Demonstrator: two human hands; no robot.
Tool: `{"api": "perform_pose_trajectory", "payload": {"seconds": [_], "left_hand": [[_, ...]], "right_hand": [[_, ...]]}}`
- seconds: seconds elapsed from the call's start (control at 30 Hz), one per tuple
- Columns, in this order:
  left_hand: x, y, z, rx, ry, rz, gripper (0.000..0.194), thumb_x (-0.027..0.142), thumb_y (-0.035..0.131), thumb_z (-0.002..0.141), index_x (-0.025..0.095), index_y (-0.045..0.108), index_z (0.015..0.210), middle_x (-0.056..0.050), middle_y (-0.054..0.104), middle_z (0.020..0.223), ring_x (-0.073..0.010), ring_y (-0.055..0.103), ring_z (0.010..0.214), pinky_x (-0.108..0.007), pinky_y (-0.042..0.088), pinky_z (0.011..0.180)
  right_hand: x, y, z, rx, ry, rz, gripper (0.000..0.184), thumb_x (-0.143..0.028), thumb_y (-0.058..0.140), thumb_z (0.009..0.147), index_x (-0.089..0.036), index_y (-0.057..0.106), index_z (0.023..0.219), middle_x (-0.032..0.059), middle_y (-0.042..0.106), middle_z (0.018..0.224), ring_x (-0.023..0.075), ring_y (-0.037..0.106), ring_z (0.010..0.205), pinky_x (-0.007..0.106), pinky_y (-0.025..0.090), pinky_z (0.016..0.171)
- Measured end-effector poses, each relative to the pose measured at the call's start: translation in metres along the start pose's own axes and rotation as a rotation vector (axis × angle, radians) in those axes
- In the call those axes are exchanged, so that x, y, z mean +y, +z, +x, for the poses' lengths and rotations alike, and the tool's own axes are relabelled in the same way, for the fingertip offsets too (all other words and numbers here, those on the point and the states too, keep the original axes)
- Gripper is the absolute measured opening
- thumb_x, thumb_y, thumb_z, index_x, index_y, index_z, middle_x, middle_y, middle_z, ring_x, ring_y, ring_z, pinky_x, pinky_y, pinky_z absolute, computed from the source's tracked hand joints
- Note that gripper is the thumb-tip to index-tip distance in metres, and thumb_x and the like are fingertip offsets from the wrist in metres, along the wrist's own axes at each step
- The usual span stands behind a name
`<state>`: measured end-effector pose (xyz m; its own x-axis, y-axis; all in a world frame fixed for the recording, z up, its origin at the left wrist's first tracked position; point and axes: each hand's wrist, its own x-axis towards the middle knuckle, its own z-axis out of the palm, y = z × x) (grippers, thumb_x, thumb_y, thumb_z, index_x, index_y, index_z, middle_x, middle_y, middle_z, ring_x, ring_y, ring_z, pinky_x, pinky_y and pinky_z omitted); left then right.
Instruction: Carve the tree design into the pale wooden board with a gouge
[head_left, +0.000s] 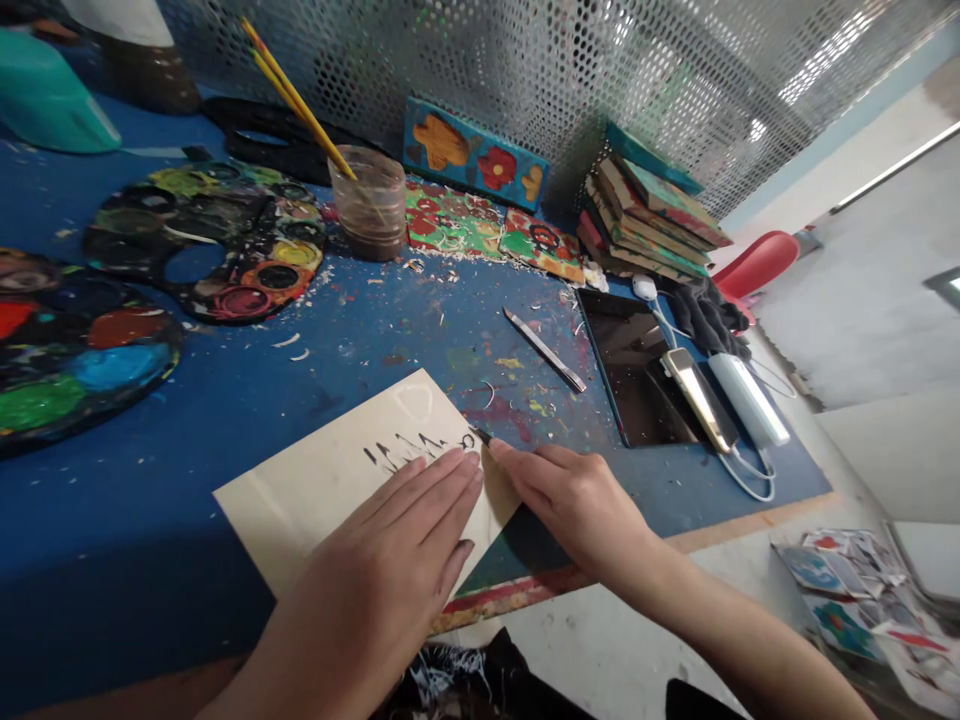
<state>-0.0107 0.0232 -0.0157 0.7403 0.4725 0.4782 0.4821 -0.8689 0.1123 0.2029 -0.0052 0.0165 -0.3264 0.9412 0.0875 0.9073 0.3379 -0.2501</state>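
A cream-coloured sheet or thin board point(300, 490) lies tilted near the table's front edge, with black zigzag strokes and a small curl point(409, 445) drawn on it. My left hand point(405, 545) rests flat on it, fingers stretched out and covering part of the marks. At the sheet's right edge, my right hand point(574, 495) pinches a thin dark pen-like tool point(482, 435). Its tip is beside the curl; most of the shaft is hidden in my fingers, so whether it is a pen or a cutter is unclear. Beyond lies a slim silver tool point(544, 349).
Paint palettes point(251, 240) and a murky water cup point(367, 205) with brushes point(292, 90) stand left and behind. Painted blocks point(476, 155) and a block stack point(649, 215) line the mesh. A tablet point(637, 370), a phone point(699, 395) and cables lie right. Shavings litter the blue table point(360, 330).
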Motion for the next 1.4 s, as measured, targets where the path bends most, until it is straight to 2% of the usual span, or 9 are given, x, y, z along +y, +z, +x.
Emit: {"api": "perform_pose_trajectory", "payload": {"seconds": [0.17, 0.33, 0.43, 0.63, 0.8, 0.9, 1.03, 1.23, 1.4], "left_hand": [[-0.001, 0.001, 0.0, -0.008, 0.019, 0.022, 0.043, 0.014, 0.043, 0.093, 0.009, 0.053, 0.135, -0.013, 0.063, 0.134, -0.0242, 0.064, 0.118, -0.045, 0.057, 0.096], [0.001, 0.0, -0.002, -0.034, -0.015, 0.041, 0.04, 0.019, 0.041, 0.094, 0.013, 0.057, 0.131, -0.009, 0.066, 0.13, -0.0229, 0.065, 0.117, -0.042, 0.054, 0.099], [0.003, -0.002, -0.003, -0.059, -0.025, 0.054, 0.041, 0.024, 0.037, 0.097, 0.012, 0.058, 0.129, -0.008, 0.065, 0.132, -0.023, 0.063, 0.119, -0.042, 0.052, 0.101], [0.004, -0.006, -0.001, -0.019, -0.047, 0.057, 0.039, 0.023, 0.035, 0.099, 0.011, 0.059, 0.127, -0.006, 0.064, 0.134, -0.0188, 0.063, 0.119, -0.038, 0.049, 0.101], [0.003, -0.005, -0.003, -0.02, -0.032, 0.07, 0.039, 0.023, 0.036, 0.099, 0.011, 0.058, 0.129, -0.007, 0.063, 0.135, -0.0199, 0.061, 0.12, -0.038, 0.047, 0.102], [0.003, -0.003, -0.004, -0.025, -0.033, 0.073, 0.038, 0.023, 0.039, 0.098, 0.012, 0.058, 0.129, -0.007, 0.062, 0.137, -0.0204, 0.06, 0.122, -0.038, 0.045, 0.104], [0.002, -0.002, -0.004, -0.024, -0.027, 0.067, 0.04, 0.023, 0.043, 0.096, 0.012, 0.056, 0.132, -0.007, 0.06, 0.139, -0.0199, 0.058, 0.124, -0.036, 0.041, 0.108], [0.002, -0.004, 0.002, 0.006, -0.069, 0.045, 0.037, 0.022, 0.033, 0.1, 0.015, 0.061, 0.124, -0.002, 0.065, 0.131, -0.0153, 0.061, 0.119, -0.033, 0.038, 0.107], [0.004, -0.002, 0.002, 0.017, -0.073, 0.036, 0.036, 0.02, 0.034, 0.099, 0.014, 0.061, 0.123, -0.002, 0.066, 0.13, -0.0151, 0.061, 0.119, -0.033, 0.036, 0.107]], "right_hand": [[-0.004, 0.002, 0.012, -0.019, 0.022, -0.047, 0.038, -0.018, 0.041, 0.1, -0.015, 0.065, 0.129, 0.0076, 0.071, 0.079, 0.0161, 0.067, 0.065, 0.024, 0.048, 0.058], [-0.006, 0.004, 0.051, -0.039, 0.069, 0.031, 0.034, -0.019, 0.047, 0.097, -0.016, 0.068, 0.123, 0.0098, 0.074, 0.086, 0.0177, 0.068, 0.069, 0.026, 0.048, 0.062], [-0.003, 0.004, 0.065, -0.019, 0.06, 0.08, 0.033, -0.02, 0.046, 0.098, -0.016, 0.07, 0.12, 0.0098, 0.077, 0.092, 0.0182, 0.072, 0.078, 0.026, 0.052, 0.069], [0.005, -0.002, 0.041, 0.09, 0.047, 0.356, 0.031, -0.018, 0.049, 0.094, -0.016, 0.075, 0.11, 0.0084, 0.077, 0.106, 0.0179, 0.075, 0.092, 0.027, 0.059, 0.079], [0.006, -0.009, 0.022, 0.052, 0.087, 0.391, 0.031, -0.018, 0.051, 0.091, -0.016, 0.075, 0.111, 0.0072, 0.078, 0.101, 0.0177, 0.076, 0.086, 0.027, 0.06, 0.076], [0.008, -0.01, 0.023, 0.027, 0.102, 0.392, 0.032, -0.018, 0.051, 0.091, -0.018, 0.075, 0.112, 0.006, 0.079, 0.097, 0.0171, 0.076, 0.081, 0.027, 0.06, 0.073], [0.01, -0.009, 0.032, 0.021, 0.088, 0.447, 0.031, -0.016, 0.052, 0.09, -0.019, 0.077, 0.109, 0.0065, 0.077, 0.104, 0.0189, 0.076, 0.09, 0.028, 0.06, 0.078], [0.013, -0.011, 0.039, -0.023, 0.093, 0.47, 0.031, -0.015, 0.052, 0.088, -0.018, 0.077, 0.106, 0.0075, 0.076, 0.106, 0.0207, 0.075, 0.094, 0.028, 0.06, 0.081], [0.012, -0.007, 0.039, 0.035, 0.046, 0.443, 0.03, -0.015, 0.052, 0.09, -0.016, 0.077, 0.107, 0.0086, 0.076, 0.106, 0.0195, 0.075, 0.093, 0.025, 0.06, 0.08]]}}
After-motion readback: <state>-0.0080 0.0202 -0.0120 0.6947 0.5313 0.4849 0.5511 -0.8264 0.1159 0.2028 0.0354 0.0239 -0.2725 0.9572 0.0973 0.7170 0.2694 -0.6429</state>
